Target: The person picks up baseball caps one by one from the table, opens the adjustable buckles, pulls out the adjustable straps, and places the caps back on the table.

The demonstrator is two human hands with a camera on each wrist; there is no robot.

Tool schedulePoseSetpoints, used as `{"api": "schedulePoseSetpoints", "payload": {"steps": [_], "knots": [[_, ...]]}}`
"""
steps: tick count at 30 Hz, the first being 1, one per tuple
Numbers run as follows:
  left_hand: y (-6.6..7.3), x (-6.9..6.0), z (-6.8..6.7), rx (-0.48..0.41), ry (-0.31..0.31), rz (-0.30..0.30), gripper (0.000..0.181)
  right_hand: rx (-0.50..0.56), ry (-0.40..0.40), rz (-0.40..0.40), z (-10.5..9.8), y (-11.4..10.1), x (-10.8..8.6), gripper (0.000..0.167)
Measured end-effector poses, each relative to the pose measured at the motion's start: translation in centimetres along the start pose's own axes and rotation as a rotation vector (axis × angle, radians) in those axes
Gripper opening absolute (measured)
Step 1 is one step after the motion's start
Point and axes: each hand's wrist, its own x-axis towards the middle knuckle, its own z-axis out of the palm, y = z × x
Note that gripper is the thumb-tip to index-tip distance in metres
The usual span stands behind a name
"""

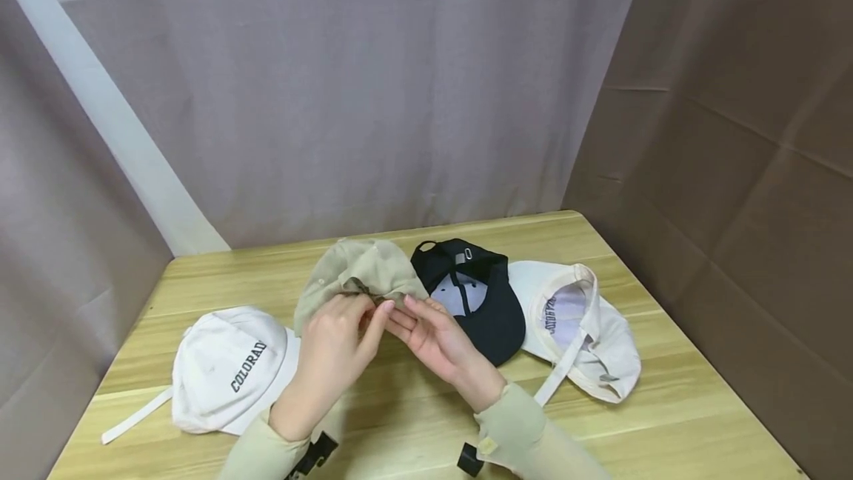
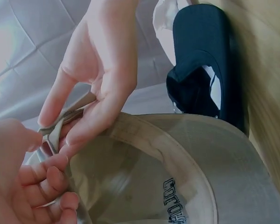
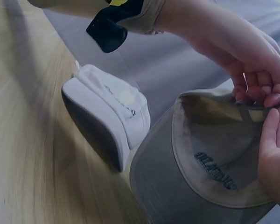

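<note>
A khaki baseball cap (image 1: 363,261) is held up over the middle of the table, its back strap between both hands. My left hand (image 1: 333,343) pinches the strap with thumb and fingers. From the other side, my right hand (image 1: 443,339) pinches the same strap (image 2: 80,103), thumb against fingers. The left wrist view shows a loop of strap between the fingertips; its fastening is partly hidden. Inside the cap, dark lettering (image 3: 214,170) shows on the front panel, and the brim (image 3: 154,172) points down toward the table.
On the wooden table (image 1: 413,428), a white cap (image 1: 213,369) with COLORADO-like lettering lies at left, its strap trailing. Right of the khaki cap sits an upturned black cap (image 1: 500,317). Beside that, a cream cap (image 1: 616,350) lies opening-up, strap hanging forward. Grey curtains (image 1: 373,95) stand behind.
</note>
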Motion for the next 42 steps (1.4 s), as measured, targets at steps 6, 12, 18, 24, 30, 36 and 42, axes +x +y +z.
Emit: {"api": "schedulePoseSetpoints", "payload": {"steps": [6, 12, 18, 24, 30, 36, 42], "knots": [[0.1, 0.3, 0.0, 0.034, -0.031, -0.050, 0.035, -0.047, 0.002, 0.008, -0.3, -0.1, -0.1, 0.021], [0.3, 0.6, -0.2, 0.059, -0.091, -0.097, 0.037, -0.095, 0.036, 0.008, -0.4, 0.0, -0.1, 0.022], [0.3, 0.4, -0.3, 0.083, -0.140, -0.125, 0.034, -0.113, 0.046, 0.009, -0.6, 0.2, -0.1, 0.020], [0.3, 0.6, -0.1, 0.091, -0.143, -0.150, 0.030, -0.177, 0.059, 0.014, -0.6, 0.3, -0.2, 0.021], [0.4, 0.7, -0.2, 0.116, -0.161, -0.144, 0.030, -0.178, 0.080, 0.024, -0.7, 0.4, -0.1, 0.019], [-0.4, 0.4, -0.1, 0.077, -0.153, -0.080, 0.023, -0.110, 0.052, 0.043, -0.6, 0.3, -0.2, 0.022], [-1.3, 0.2, -0.4, -0.006, -0.146, -0.023, 0.015, -0.118, 0.038, 0.058, -0.6, -0.4, 0.0, 0.025]]}}
